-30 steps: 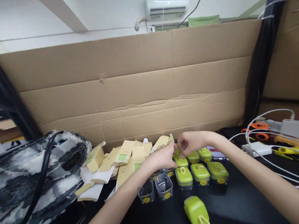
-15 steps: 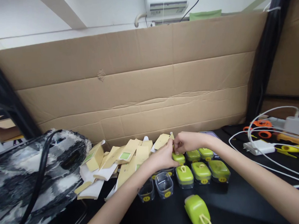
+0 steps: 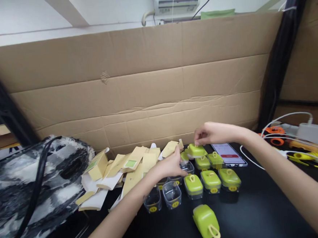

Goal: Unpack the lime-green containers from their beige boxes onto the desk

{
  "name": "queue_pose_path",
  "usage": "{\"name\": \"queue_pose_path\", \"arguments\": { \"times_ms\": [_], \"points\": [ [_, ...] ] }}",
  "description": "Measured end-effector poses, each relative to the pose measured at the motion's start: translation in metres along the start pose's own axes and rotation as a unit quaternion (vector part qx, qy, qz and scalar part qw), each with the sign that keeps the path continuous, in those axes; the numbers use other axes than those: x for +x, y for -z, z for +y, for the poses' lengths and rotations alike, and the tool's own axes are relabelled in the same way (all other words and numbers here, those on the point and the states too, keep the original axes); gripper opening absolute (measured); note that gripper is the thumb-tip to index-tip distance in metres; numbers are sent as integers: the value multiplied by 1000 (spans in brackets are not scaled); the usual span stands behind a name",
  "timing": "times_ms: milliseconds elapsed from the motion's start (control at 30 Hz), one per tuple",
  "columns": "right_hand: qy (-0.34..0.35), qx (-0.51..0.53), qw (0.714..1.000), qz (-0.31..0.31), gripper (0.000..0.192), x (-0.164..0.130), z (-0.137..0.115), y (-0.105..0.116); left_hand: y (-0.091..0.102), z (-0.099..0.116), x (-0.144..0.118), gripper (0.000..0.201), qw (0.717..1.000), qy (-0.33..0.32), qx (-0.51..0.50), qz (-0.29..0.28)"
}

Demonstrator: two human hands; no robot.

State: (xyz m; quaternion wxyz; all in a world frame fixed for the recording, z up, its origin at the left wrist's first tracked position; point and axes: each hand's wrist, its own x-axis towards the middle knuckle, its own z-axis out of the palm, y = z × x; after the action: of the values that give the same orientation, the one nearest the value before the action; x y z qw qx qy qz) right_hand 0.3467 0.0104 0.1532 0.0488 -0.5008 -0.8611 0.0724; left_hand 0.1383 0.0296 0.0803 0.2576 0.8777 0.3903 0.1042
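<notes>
My right hand (image 3: 211, 132) pinches a green lid (image 3: 197, 150) from above, over the back of the group of small boxes. Thumb and fingers of my left hand (image 3: 170, 166) curve around an open clear container (image 3: 189, 167), partly hidden behind the hand. In front of it are lidded boxes, among them one with a yellow loop (image 3: 193, 185), one in the middle (image 3: 211, 180) and one at the right (image 3: 230, 179). Two uncovered clear containers (image 3: 172, 195) (image 3: 153, 200) with round yellow stickers stand nearer my left forearm. A green piece with a loop (image 3: 206, 221) lies in front.
Flattened cream cartons (image 3: 129, 168) pile up at the left, beside a black-and-white bundle (image 3: 38, 189). A phone (image 3: 229, 154) lies behind the boxes. White cables (image 3: 256, 163), an orange tool (image 3: 274, 134) and a yellow coiled cord (image 3: 314, 158) are at the right. A cardboard wall (image 3: 145, 80) closes the back.
My right hand has moved right and up, lifting the green lid off the clear container. My left hand stays at the container. The phone is now more exposed.
</notes>
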Motion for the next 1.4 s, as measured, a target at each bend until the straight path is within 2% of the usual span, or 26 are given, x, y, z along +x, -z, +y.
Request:
{"name": "queue_pose_path", "arguments": {
  "times_ms": [133,300,433,567,667,767,933,1000,1067,1133,1267,1400],
  "points": [
    [-94,-55,994,25,19,-3,25,3,2,-5,1,83,1000,-5,-20,-11],
    [-193,-99,976,11,19,9,52,-16,9,1,-8,73,1000,-21,-14,-6],
    [-219,-103,970,-15,20,13,66,-25,15,16,-25,55,998,-56,12,-3],
    [-205,-87,974,-44,21,13,68,-31,18,32,-39,61,994,-78,46,-56],
    [-184,-67,978,-76,21,15,61,-37,16,37,-42,65,990,-79,78,-85],
    [-163,-52,982,-84,21,15,47,-33,10,37,-41,67,987,-79,101,-95],
    [-79,-6,993,-90,20,-3,-6,-10,2,35,-38,70,988,-57,124,-75],
    [-55,18,989,-138,19,-8,-34,-9,0,34,-38,72,988,-48,131,-64],
    [-63,29,976,-208,19,-9,-58,-17,-2,34,-37,77,989,-41,134,-53],
    [-80,26,964,-250,22,-4,-72,-27,-5,34,-36,79,990,-36,134,-42],
    [-56,11,972,-230,24,5,-74,-37,-10,31,-33,85,991,-25,130,-23],
    [-1,9,986,-165,18,-3,-63,-22,-12,30,-32,95,991,-17,128,-21]
  ]
}}
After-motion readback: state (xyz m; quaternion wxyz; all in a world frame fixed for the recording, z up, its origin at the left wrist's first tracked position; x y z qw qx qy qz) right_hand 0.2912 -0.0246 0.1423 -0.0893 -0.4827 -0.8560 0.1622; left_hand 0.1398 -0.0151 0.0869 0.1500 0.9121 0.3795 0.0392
